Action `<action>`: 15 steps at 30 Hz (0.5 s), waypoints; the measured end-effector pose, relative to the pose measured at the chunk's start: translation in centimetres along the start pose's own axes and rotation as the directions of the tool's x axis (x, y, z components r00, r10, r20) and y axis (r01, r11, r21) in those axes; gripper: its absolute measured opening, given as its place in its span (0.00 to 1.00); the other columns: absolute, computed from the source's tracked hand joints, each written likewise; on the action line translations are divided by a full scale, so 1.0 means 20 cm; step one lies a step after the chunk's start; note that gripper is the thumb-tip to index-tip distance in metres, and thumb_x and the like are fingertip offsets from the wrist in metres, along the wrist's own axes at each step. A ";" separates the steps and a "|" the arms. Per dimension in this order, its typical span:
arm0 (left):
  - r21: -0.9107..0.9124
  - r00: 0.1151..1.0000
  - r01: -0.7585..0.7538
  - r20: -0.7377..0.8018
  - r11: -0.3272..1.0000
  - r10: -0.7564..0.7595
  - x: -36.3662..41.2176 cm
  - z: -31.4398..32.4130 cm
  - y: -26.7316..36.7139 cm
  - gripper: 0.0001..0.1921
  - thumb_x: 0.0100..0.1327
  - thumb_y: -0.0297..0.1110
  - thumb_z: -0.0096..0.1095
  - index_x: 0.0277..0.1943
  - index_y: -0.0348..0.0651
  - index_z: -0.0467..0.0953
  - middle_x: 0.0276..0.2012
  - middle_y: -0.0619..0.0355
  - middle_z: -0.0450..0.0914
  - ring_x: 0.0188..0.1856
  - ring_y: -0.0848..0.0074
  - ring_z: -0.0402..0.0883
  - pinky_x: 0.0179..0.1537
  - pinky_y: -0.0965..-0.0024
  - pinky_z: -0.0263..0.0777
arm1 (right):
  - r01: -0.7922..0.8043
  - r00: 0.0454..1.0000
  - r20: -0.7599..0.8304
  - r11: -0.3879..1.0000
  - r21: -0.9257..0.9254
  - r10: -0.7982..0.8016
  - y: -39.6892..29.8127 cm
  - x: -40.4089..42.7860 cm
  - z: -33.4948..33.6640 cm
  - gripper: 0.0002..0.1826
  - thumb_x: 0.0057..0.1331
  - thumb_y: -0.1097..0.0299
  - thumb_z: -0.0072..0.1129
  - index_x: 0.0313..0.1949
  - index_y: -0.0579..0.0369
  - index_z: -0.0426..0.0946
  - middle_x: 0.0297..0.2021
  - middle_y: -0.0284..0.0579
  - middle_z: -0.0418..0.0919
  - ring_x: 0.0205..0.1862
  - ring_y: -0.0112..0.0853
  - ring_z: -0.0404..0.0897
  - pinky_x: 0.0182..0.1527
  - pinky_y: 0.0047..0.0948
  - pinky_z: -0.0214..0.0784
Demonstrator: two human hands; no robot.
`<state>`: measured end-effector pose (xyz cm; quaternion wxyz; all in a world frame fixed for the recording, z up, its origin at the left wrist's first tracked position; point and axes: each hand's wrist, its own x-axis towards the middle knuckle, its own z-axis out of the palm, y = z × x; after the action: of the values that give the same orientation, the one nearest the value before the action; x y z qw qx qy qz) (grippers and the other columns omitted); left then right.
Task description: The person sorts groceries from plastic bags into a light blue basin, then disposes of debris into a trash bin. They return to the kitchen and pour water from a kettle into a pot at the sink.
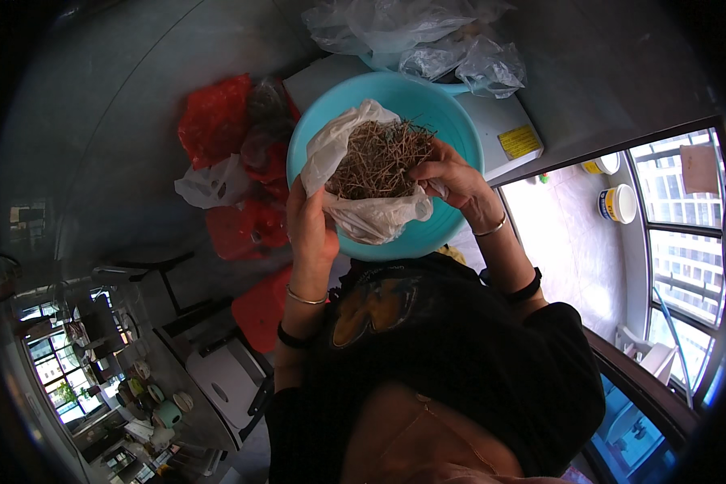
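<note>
A white plastic bag (pixel 375 218) with its mouth wide apart is held up over a light-blue plastic basin (pixel 381 85). Dry brown stems or twigs (pixel 378 158) fill the bag in a tangled clump. My left hand (pixel 310 224) grips the bag's left side, its thumb and fingers around the plastic. On the right, my right hand (pixel 451 175) holds the bag's edge, with fingertips against the dry stems. The basin stands on a white surface, close to my body.
Clear plastic bags (pixel 423 36) lie on another blue basin beyond. Red bags (pixel 215 121) and a white bag (pixel 215 181) are at the left, above a red plastic stool or box (pixel 266 308). A folding chair (pixel 224 375) stands lower left; a doorway is at right, with white buckets (pixel 618 204) beyond.
</note>
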<state>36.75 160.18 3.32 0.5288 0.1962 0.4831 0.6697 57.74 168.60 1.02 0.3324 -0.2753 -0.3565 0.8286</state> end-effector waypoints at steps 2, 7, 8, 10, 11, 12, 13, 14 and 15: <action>0.024 1.000 -0.007 0.004 1.000 0.007 0.00 0.00 -0.01 0.18 0.66 0.31 0.53 0.58 0.39 0.68 0.52 0.58 0.72 0.53 0.76 0.70 0.53 0.69 0.65 | 0.003 0.999 -0.043 1.000 -0.026 -0.004 -0.01 -0.01 0.02 0.30 0.49 0.79 0.60 0.54 0.63 0.65 0.30 0.37 0.75 0.20 0.19 0.69 0.18 0.16 0.57; -0.018 0.997 -0.009 0.071 1.000 0.010 -0.05 -0.03 0.02 0.22 0.65 0.29 0.52 0.62 0.43 0.63 0.58 0.57 0.67 0.57 0.73 0.67 0.56 0.68 0.63 | 0.050 0.986 -0.150 0.985 -0.167 -0.075 -0.12 -0.13 0.15 0.32 0.49 0.76 0.66 0.54 0.63 0.66 0.35 0.38 0.77 0.28 0.21 0.73 0.26 0.19 0.64; -0.073 0.996 0.017 0.093 0.997 -0.010 -0.08 -0.04 0.04 0.23 0.66 0.29 0.51 0.63 0.44 0.62 0.59 0.56 0.66 0.59 0.72 0.67 0.57 0.67 0.62 | 0.036 0.978 -0.194 0.977 -0.210 -0.078 -0.16 -0.16 0.19 0.32 0.49 0.75 0.67 0.54 0.63 0.66 0.37 0.39 0.77 0.31 0.22 0.75 0.29 0.20 0.67; -0.234 0.980 0.173 0.136 0.957 -0.144 -0.17 -0.05 0.10 0.24 0.66 0.27 0.48 0.65 0.42 0.58 0.62 0.54 0.64 0.62 0.70 0.65 0.60 0.66 0.59 | 0.281 0.941 -0.088 0.901 -0.331 -0.326 -0.25 -0.27 0.30 0.34 0.47 0.73 0.71 0.54 0.63 0.66 0.40 0.41 0.77 0.39 0.26 0.76 0.40 0.24 0.70; -0.222 0.947 0.165 0.308 0.961 -0.092 -0.22 -0.06 0.15 0.29 0.69 0.43 0.43 0.68 0.40 0.50 0.66 0.48 0.57 0.65 0.59 0.60 0.63 0.51 0.57 | 0.369 0.908 -0.041 0.845 -0.387 -0.416 -0.29 -0.33 0.36 0.35 0.46 0.71 0.72 0.54 0.63 0.67 0.42 0.42 0.77 0.43 0.28 0.77 0.45 0.26 0.71; -0.195 0.949 0.118 0.311 0.974 -0.052 -0.31 -0.06 0.18 0.30 0.69 0.44 0.44 0.67 0.37 0.51 0.66 0.46 0.56 0.64 0.58 0.61 0.63 0.54 0.61 | 0.459 0.874 0.089 0.751 -0.475 -0.478 -0.35 -0.38 0.38 0.36 0.45 0.68 0.74 0.52 0.65 0.67 0.44 0.47 0.77 0.45 0.32 0.78 0.47 0.29 0.71; -0.202 0.921 0.125 0.388 0.971 -0.038 -0.37 -0.06 0.22 0.30 0.69 0.44 0.44 0.67 0.37 0.51 0.66 0.46 0.56 0.64 0.58 0.61 0.63 0.54 0.62 | 0.524 0.841 0.213 0.654 -0.545 -0.497 -0.40 -0.43 0.40 0.37 0.44 0.65 0.76 0.51 0.67 0.68 0.45 0.52 0.77 0.46 0.36 0.78 0.50 0.33 0.71; -0.231 0.886 0.134 0.464 0.964 -0.012 -0.43 -0.05 0.25 0.30 0.69 0.44 0.44 0.67 0.37 0.50 0.66 0.46 0.56 0.64 0.58 0.61 0.63 0.54 0.62 | 0.649 0.752 0.322 0.560 -0.515 -0.575 -0.42 -0.46 0.43 0.36 0.46 0.64 0.75 0.50 0.70 0.68 0.43 0.55 0.78 0.42 0.38 0.80 0.46 0.32 0.72; -0.250 0.854 0.148 0.520 0.957 0.004 -0.48 -0.05 0.28 0.30 0.69 0.44 0.44 0.67 0.37 0.50 0.66 0.46 0.56 0.64 0.59 0.61 0.62 0.54 0.62 | 0.802 0.589 0.431 0.426 -0.419 -0.684 -0.42 -0.45 0.47 0.34 0.49 0.64 0.73 0.49 0.72 0.68 0.41 0.57 0.78 0.39 0.39 0.81 0.42 0.32 0.74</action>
<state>36.66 151.35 9.97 0.6861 0.2725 0.2307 0.6338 59.94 162.42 15.15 0.5279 -0.0924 -0.7032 0.4672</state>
